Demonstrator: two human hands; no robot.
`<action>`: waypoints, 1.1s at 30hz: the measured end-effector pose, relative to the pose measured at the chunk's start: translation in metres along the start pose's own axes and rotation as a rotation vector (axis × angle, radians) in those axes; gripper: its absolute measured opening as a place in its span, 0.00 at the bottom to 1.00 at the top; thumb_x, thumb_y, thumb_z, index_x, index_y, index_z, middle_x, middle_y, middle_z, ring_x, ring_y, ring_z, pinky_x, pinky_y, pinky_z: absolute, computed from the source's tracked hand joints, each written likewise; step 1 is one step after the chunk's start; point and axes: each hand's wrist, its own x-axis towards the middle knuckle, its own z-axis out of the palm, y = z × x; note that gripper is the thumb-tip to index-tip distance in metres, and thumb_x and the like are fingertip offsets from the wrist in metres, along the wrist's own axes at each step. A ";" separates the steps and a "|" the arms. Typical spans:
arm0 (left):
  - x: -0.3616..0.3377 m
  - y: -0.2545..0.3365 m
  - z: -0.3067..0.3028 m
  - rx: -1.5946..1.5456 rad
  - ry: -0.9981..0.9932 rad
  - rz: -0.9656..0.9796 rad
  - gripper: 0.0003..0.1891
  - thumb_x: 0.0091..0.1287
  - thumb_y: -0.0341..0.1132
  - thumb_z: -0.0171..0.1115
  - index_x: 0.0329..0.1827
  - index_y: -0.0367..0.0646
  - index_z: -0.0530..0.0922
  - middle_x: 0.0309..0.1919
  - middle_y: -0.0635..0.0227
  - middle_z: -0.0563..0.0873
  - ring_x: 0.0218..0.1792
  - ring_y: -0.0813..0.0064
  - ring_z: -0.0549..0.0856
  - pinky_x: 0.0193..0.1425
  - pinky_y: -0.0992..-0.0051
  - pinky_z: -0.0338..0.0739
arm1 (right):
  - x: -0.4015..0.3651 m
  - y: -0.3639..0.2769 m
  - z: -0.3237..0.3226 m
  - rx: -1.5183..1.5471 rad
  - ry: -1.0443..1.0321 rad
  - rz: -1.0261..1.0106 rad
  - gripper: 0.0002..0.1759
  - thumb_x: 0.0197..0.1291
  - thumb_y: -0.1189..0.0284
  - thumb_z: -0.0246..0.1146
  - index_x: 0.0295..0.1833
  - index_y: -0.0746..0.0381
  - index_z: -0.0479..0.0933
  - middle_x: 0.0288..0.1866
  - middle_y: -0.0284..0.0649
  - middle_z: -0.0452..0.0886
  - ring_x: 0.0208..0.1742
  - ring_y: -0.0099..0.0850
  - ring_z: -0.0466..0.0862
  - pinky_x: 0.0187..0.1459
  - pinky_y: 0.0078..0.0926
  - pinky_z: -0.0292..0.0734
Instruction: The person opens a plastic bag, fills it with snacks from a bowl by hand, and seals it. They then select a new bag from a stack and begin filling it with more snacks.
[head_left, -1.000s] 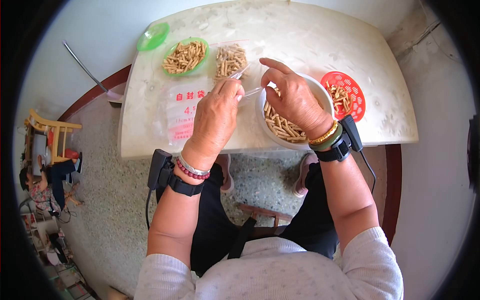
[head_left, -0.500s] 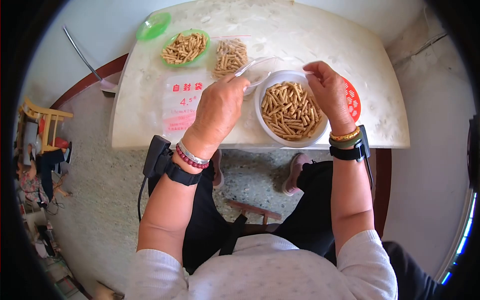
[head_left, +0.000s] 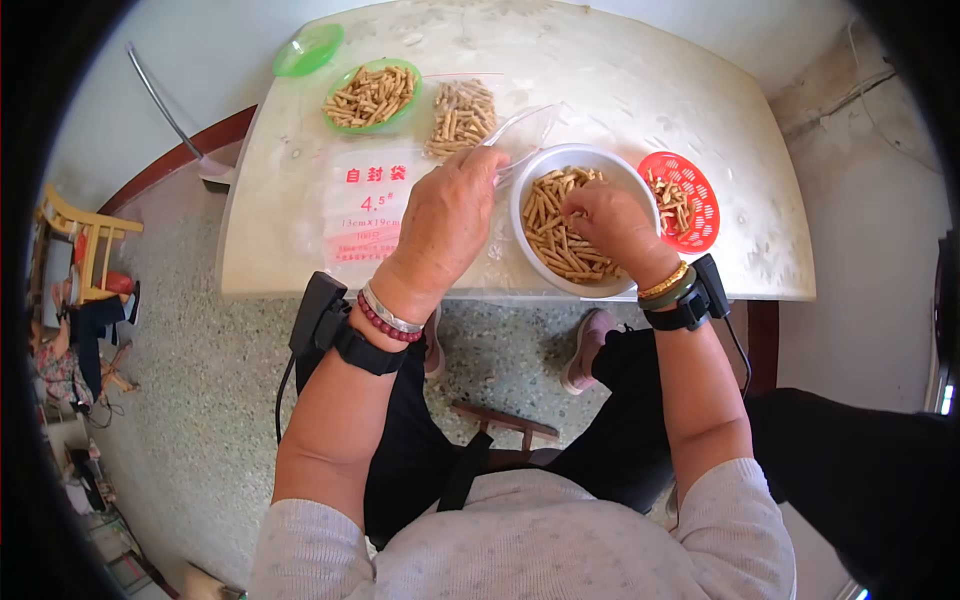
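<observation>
My left hand (head_left: 450, 215) is closed on the edge of a clear plastic bag (head_left: 530, 130), left of the white bowl (head_left: 519, 225). Short tan sticks (head_left: 558, 225) fill much of that bowl. My right hand (head_left: 612, 225) reaches into the bowl from the right, fingers bent together at the sticks; what is between the fingertips is hidden. Beside the bowl, a red perforated basket (head_left: 708, 205) holds a few more sticks. A filled clear bag of sticks (head_left: 462, 115) lies behind my left hand.
On the pale table (head_left: 270, 230) are a green plate (head_left: 335, 112) of sticks, an empty green dish (head_left: 308, 52) and a printed plastic packet (head_left: 365, 210). A wooden chair (head_left: 92, 240) and part of a person (head_left: 62, 365) show at far left. A dark-clothed leg (head_left: 850, 450) is at right.
My right hand has moved down and left, from above the bowl's right rim into the sticks, uncovering the red basket. My left hand stays near the same place with the bag.
</observation>
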 end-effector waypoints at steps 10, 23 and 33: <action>-0.002 0.011 0.000 0.036 -0.055 -0.025 0.15 0.64 0.21 0.58 0.54 0.42 0.78 0.46 0.55 0.83 0.44 0.55 0.84 0.46 0.66 0.80 | 0.000 -0.002 0.006 -0.027 0.055 0.043 0.05 0.58 0.73 0.61 0.40 0.56 0.80 0.40 0.43 0.80 0.42 0.43 0.82 0.43 0.39 0.78; 0.001 0.007 0.016 -0.254 -0.128 0.043 0.19 0.63 0.18 0.55 0.54 0.45 0.81 0.37 0.61 0.79 0.37 0.67 0.81 0.43 0.74 0.77 | -0.008 -0.002 -0.035 1.280 0.025 0.439 0.05 0.67 0.70 0.62 0.43 0.59 0.78 0.28 0.24 0.74 0.28 0.13 0.71 0.31 0.11 0.66; 0.001 0.012 0.027 -0.352 -0.156 -0.091 0.07 0.62 0.24 0.65 0.43 0.40 0.83 0.42 0.63 0.78 0.38 0.72 0.81 0.45 0.76 0.78 | -0.017 -0.011 -0.033 1.388 0.002 0.341 0.05 0.69 0.73 0.58 0.45 0.58 0.79 0.32 0.23 0.76 0.30 0.13 0.73 0.32 0.09 0.68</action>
